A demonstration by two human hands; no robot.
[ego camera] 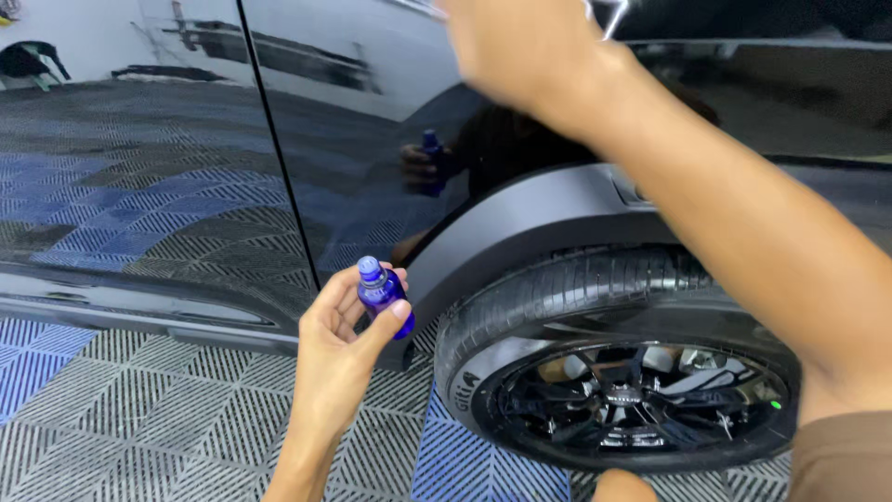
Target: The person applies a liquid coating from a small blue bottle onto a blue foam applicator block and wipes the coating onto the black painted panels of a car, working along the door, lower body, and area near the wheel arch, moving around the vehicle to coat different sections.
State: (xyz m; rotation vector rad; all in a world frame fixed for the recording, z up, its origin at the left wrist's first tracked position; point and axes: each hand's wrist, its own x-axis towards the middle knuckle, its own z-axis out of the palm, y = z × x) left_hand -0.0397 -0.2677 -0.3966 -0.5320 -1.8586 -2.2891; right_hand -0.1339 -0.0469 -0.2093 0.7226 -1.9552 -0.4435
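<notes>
Two hands busy: left hand point(348, 339) pinches small blue bottle point(383, 296), cap on; right hand point(516, 42) blurred against black car panel point(353, 139), grip unclear; coating progress not visible.

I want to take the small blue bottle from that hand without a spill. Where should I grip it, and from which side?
Probably grip the bottle at its cap end, coming from above. The left hand wraps the lower body with fingers and thumb, so only the cap and neck stand free. It is held nearly upright, which favours a straight upward lift.
</notes>
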